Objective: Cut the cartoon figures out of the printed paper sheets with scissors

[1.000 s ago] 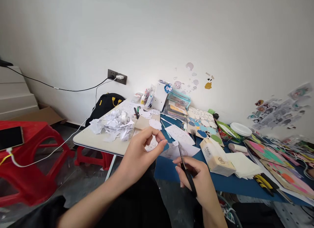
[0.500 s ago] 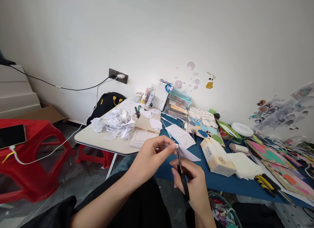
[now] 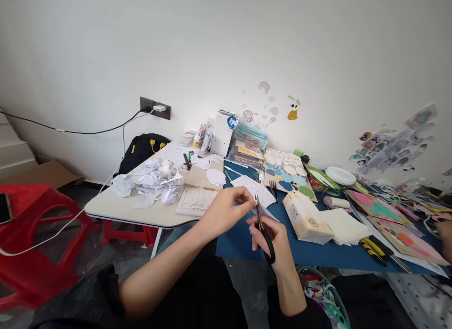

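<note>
My left hand [image 3: 226, 210] pinches a small white paper piece [image 3: 265, 211] between thumb and fingers, just above the near edge of the blue table mat [image 3: 318, 256]. My right hand [image 3: 273, 239] grips black-handled scissors [image 3: 263, 227], blades pointing up and meeting the paper at my left fingertips. Both hands are held in front of my lap, close together. Printed paper sheets [image 3: 252, 185] lie on the mat just beyond them.
A heap of white paper scraps [image 3: 148, 180] sits on the cream table [image 3: 116, 209]. A tissue pack [image 3: 305, 218], a yellow utility knife [image 3: 376, 251], coloured card sheets [image 3: 388, 216] and boxes [image 3: 249, 150] crowd the mat. A red stool [image 3: 31, 244] stands at left.
My hands came together and drew nearer to me; the left hand took the small paper piece to the scissor blades. The view has shifted a little to the right.
</note>
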`<state>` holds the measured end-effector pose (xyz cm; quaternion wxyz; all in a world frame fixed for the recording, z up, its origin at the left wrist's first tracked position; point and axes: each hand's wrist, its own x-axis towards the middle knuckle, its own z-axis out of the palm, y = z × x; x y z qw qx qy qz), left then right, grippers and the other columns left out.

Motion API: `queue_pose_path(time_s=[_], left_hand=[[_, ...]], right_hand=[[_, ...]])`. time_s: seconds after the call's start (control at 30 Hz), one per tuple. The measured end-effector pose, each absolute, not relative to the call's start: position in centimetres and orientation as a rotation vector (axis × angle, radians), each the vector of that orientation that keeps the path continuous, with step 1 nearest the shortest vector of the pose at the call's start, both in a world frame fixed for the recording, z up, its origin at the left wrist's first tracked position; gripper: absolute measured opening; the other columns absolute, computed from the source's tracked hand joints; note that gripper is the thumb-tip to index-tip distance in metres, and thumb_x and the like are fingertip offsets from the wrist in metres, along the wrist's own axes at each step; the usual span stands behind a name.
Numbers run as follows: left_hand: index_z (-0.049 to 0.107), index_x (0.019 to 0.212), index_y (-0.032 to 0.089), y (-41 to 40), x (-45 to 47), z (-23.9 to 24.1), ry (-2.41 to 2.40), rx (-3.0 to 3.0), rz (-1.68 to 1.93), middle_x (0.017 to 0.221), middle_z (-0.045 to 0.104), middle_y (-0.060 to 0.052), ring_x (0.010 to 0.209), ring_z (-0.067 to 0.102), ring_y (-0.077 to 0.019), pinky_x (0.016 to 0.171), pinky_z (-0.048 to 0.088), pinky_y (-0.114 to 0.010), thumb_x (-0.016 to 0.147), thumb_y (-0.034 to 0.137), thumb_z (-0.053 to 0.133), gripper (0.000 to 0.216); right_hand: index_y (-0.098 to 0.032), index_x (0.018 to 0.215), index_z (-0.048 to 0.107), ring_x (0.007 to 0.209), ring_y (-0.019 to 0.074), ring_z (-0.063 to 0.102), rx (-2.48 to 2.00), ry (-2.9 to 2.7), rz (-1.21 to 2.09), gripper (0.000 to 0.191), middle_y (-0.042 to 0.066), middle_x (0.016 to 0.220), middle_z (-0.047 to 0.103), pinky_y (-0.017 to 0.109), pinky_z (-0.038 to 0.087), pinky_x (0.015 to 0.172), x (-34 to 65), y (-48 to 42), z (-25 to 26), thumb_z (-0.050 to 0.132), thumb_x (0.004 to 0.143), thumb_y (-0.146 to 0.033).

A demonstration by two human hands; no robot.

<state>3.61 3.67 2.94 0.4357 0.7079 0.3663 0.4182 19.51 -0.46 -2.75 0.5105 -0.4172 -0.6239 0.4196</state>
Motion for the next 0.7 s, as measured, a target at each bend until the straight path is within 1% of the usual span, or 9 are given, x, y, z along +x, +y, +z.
queue_pose_path(time_s=[0.2, 0.37, 0.53, 0.7], left_hand=[[0.061, 0.069, 0.016, 5.6, 5.0, 2.4, 0.899, 1.777, 0.944, 0.073, 0.066, -0.003, 0.07, 0.059, -0.016, 0.051, 0.041, -0.021, 0.078, 0.022, 0.054, 0.013], [0.062, 0.071, 0.017, 7.0, 5.2, 2.1, 0.87, 1.789, 0.838, 0.074, 0.065, -0.004, 0.072, 0.06, -0.0172, 0.048, 0.044, -0.02, 0.078, 0.026, 0.053, 0.014], [0.063, 0.074, 0.017, 8.2, 5.0, 1.8, 0.807, 1.803, 0.703, 0.079, 0.066, -0.005, 0.078, 0.062, -0.0189, 0.049, 0.047, -0.02, 0.078, 0.03, 0.055, 0.016], [0.067, 0.075, 0.016, 9.5, 4.7, 1.6, 0.881, 1.846, 0.629, 0.074, 0.067, -0.004, 0.074, 0.062, -0.0184, 0.049, 0.046, -0.02, 0.076, 0.035, 0.057, 0.021]], right_hand=[[-0.02, 0.081, 0.066, 0.04, 0.0073, 0.05, -1.05, -1.458, 1.003, 0.003, -0.004, 0.061, 0.054, 0.021, 0.041, 0.045, 20.7, 0.8, -4.0, 0.064, 0.079, -0.019], [-0.019, 0.082, 0.067, 0.04, 0.0077, 0.049, -1.083, -1.439, 1.028, 0.005, -0.004, 0.061, 0.054, 0.022, 0.042, 0.045, 21.4, 1.2, -4.4, 0.063, 0.079, -0.019], [-0.018, 0.083, 0.068, 0.038, 0.0081, 0.046, -1.124, -1.431, 1.047, 0.006, -0.005, 0.053, 0.052, 0.022, 0.04, 0.043, 21.9, 1.6, -4.7, 0.064, 0.078, -0.019], [-0.017, 0.082, 0.068, 0.038, 0.0098, 0.047, -1.142, -1.404, 1.092, 0.009, -0.005, 0.045, 0.051, 0.023, 0.038, 0.042, 22.4, 2.9, -5.4, 0.066, 0.078, -0.025]])
